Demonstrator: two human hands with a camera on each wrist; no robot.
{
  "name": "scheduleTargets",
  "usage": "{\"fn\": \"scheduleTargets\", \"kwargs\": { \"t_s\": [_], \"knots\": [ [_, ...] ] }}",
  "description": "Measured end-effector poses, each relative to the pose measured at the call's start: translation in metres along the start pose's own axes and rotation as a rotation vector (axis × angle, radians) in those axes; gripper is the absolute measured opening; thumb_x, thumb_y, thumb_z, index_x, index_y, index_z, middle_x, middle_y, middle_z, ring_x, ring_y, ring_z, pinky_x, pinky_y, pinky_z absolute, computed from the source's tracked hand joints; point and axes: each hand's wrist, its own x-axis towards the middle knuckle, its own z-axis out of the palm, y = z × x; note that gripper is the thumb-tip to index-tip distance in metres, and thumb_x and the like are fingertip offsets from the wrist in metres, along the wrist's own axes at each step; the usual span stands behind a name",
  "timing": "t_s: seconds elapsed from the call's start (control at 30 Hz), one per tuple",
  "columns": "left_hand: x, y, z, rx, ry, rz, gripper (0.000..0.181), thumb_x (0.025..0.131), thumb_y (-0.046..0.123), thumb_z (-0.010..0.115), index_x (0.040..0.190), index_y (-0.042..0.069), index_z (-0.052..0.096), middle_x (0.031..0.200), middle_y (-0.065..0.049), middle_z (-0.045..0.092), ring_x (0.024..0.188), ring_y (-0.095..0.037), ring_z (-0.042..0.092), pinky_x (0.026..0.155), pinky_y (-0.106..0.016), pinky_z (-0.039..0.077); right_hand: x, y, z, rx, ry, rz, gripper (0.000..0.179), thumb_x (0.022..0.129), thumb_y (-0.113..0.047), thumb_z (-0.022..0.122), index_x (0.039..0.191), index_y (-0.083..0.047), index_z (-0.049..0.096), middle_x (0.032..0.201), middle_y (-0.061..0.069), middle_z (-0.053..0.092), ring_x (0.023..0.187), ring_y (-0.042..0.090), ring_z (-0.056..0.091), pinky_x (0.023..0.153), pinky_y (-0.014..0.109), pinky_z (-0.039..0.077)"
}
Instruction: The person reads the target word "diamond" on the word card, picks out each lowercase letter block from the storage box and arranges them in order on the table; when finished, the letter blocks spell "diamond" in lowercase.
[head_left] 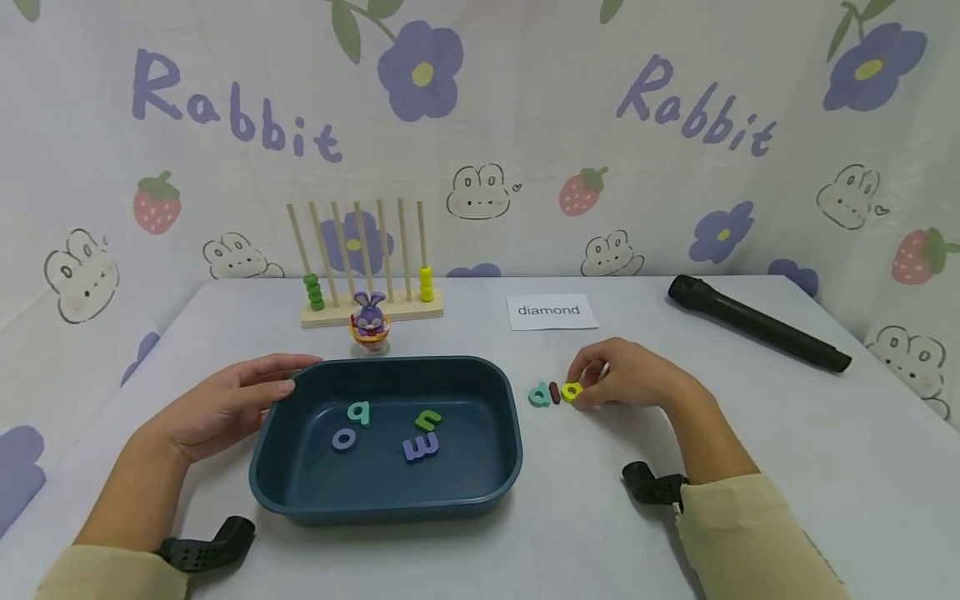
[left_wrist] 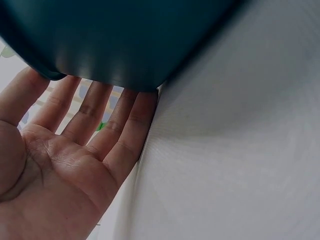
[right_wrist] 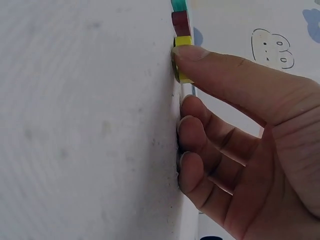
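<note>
My right hand (head_left: 630, 375) pinches a yellow letter (head_left: 572, 392) on the white table, thumb and index finger at its edges; part of it is hidden. In the right wrist view the thumb presses the yellow letter (right_wrist: 184, 75) and the other fingers curl against the tabletop. Left of it stand a dark red letter i or l (head_left: 555, 392) and a teal letter d (head_left: 538, 395), in a row. My left hand (head_left: 232, 404) rests at the left end of a dark blue tray (head_left: 390, 510), thumb at the rim; extended fingers (left_wrist: 117, 120) touch the outer wall in the left wrist view.
In the tray lie a teal letter (head_left: 359, 413), a purple o (head_left: 344, 440), a green n (head_left: 428, 420) and a purple m (head_left: 421, 447). Behind are a card reading "diamond" (head_left: 552, 312), a wooden peg counter (head_left: 405, 310), a rabbit figure (head_left: 370, 321) and a black microphone (head_left: 757, 323).
</note>
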Motion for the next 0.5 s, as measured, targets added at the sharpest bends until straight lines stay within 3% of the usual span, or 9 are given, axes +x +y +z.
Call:
{"fn": "scheduleTargets", "kwargs": {
  "t_s": [0.23,0.5],
  "knots": [
    [-0.002,-0.001,-0.001,-0.012,-0.006,0.007,0.041,0.109,0.017,0.052,0.149,0.014,0.053,0.138,0.008,0.066,0.124,-0.013,0.063,0.101,-0.030,0.053,0.001,-0.004,0.002,-0.013,-0.006,0.013,0.026,0.085,-0.020,0.082,0.109,-0.014,0.073,0.095,0.006,0.062,0.089,0.021,0.056,0.073,0.032,0.046],
    [-0.001,0.001,-0.001,-0.006,-0.016,0.018,0.041,0.109,0.016,0.052,0.149,0.014,0.052,0.138,0.007,0.066,0.123,-0.013,0.063,0.100,-0.030,0.053,-0.006,-0.014,-0.009,-0.051,-0.029,0.033,0.039,0.086,-0.022,0.081,0.122,-0.013,0.069,0.105,0.008,0.068,0.087,0.020,0.062,0.076,0.032,0.051]
  ]
}}
